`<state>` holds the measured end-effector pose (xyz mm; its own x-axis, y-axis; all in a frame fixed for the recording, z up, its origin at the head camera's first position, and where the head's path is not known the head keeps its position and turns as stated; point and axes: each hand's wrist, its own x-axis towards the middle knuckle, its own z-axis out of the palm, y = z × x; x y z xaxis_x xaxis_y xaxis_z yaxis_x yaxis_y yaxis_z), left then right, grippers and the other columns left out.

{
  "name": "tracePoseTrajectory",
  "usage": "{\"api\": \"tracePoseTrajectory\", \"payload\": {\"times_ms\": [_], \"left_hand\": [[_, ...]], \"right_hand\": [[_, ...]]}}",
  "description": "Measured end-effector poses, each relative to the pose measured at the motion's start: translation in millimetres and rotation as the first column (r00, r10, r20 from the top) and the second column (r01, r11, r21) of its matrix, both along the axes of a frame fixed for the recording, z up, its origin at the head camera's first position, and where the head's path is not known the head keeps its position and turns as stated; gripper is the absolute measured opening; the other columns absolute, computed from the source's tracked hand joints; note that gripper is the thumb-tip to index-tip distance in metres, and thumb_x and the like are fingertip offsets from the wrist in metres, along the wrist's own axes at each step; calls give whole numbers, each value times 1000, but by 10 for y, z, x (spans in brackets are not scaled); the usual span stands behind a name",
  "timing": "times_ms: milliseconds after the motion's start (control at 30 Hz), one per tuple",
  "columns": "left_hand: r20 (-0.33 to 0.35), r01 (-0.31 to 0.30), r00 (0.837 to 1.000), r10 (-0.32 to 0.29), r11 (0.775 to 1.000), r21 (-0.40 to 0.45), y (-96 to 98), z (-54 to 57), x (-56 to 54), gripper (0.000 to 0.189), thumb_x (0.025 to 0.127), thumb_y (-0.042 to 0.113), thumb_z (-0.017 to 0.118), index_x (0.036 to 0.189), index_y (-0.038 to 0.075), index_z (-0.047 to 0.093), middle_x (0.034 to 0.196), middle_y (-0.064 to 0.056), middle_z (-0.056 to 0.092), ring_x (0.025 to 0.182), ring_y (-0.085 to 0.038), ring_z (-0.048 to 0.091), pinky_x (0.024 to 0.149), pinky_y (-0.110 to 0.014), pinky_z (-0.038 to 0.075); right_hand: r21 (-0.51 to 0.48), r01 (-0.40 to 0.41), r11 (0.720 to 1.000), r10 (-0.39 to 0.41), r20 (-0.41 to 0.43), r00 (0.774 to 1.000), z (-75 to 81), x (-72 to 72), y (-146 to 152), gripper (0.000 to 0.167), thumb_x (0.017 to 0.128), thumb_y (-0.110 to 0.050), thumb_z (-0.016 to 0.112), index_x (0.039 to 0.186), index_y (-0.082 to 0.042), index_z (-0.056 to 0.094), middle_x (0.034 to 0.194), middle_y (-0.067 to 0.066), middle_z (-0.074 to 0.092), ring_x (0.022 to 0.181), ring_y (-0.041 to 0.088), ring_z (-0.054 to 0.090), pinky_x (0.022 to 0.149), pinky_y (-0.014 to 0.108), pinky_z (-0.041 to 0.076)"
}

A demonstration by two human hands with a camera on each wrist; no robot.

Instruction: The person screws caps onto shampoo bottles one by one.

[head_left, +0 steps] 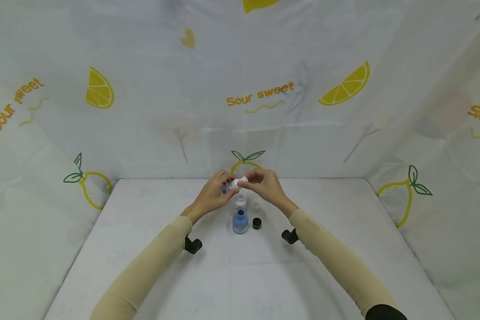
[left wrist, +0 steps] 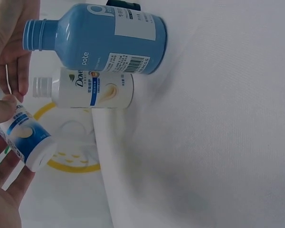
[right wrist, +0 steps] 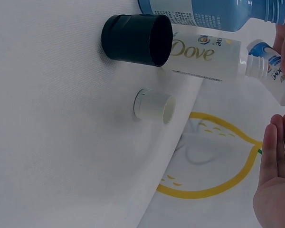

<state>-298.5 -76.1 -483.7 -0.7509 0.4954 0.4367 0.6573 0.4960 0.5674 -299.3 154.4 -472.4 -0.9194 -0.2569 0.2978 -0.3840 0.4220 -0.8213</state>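
Note:
My left hand (head_left: 212,194) grips a small white-and-blue Dove bottle (left wrist: 26,133), tilted in the air with its blue-printed lower end to the left. At its upper end, my right hand (head_left: 265,184) pinches the white cap (head_left: 243,179) between thumb and fingers; in the right wrist view the other fingers (right wrist: 278,147) are stretched out. Below the hands, an uncapped white Dove bottle (left wrist: 92,89) stands on the table. Nearer to me is an uncapped blue bottle (head_left: 240,222), also upright.
A black cap (right wrist: 137,40) sits on the white table (head_left: 224,284) to the right of the blue bottle. Behind it lies a small whitish cap (right wrist: 154,106), beside the white bottle. A lemon-printed cloth (head_left: 152,133) hangs along the table's back and sides.

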Motion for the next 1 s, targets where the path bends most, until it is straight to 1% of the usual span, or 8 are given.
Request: {"api": "tracePoseTrajectory", "payload": {"times_ms": [200, 300, 433, 533, 667, 833, 1000], "left_hand": [[-4, -5, 1000, 5, 1000, 4, 20, 35, -5, 39, 97, 15, 83, 130, -2, 70, 119, -13, 68, 103, -24, 65, 96, -41, 64], [3, -8, 1000, 8, 1000, 5, 23, 31, -7, 39, 98, 15, 83, 131, -1, 70, 120, -13, 68, 105, -23, 66, 98, -41, 64], [20, -7, 1000, 7, 1000, 11, 28, 16, -13, 38, 97, 14, 83, 130, -1, 70, 119, -13, 68, 105, -24, 66, 99, -42, 64], [37, -1, 999, 0, 1000, 27, 43, -2, -38, 37, 98, 13, 82, 130, -1, 69, 120, -15, 68, 107, -26, 68, 100, -43, 64], [62, 14, 998, -18, 997, 71, 75, -21, -85, 36, 100, 12, 80, 131, -1, 68, 124, -18, 69, 114, -30, 70, 103, -46, 65], [85, 6, 996, -16, 994, 110, 89, -47, -123, 37, 99, 10, 80, 132, -3, 67, 125, -19, 69, 119, -34, 72, 103, -47, 66], [129, -22, 992, 4, 990, 138, 88, -100, -141, 40, 100, 10, 80, 134, -4, 65, 129, -21, 70, 121, -37, 73, 104, -47, 65]], "right_hand": [[-7, -1, 1000, 1, -15, 1000, 30, -8, 4, 26, 92, -19, 89, 107, -1, 79, 106, 18, 80, 96, 31, 80, 86, 31, 69], [-13, -6, 1000, 6, 0, 1000, 43, 3, 9, 27, 92, -19, 89, 108, -1, 78, 107, 18, 80, 97, 31, 80, 87, 32, 69], [-17, -26, 1000, 27, 38, 999, 60, 21, 30, 29, 94, -21, 88, 112, -1, 78, 112, 18, 79, 103, 31, 80, 93, 34, 69], [-11, -35, 999, 36, 52, 998, 71, 23, 64, 30, 96, -23, 85, 116, -2, 77, 117, 18, 79, 107, 32, 79, 96, 36, 68], [-16, -33, 999, 34, 58, 998, 82, 25, 135, 31, 98, -24, 83, 119, -2, 77, 120, 17, 79, 110, 33, 79, 99, 39, 67], [5, -21, 1000, 21, 68, 997, 54, 46, 238, 30, 102, -27, 79, 120, -3, 77, 122, 16, 79, 113, 32, 78, 101, 41, 67], [47, 21, 999, -25, 78, 997, 2, 98, 324, 29, 105, -29, 75, 118, -4, 78, 120, 16, 79, 112, 32, 78, 102, 44, 66]]}}
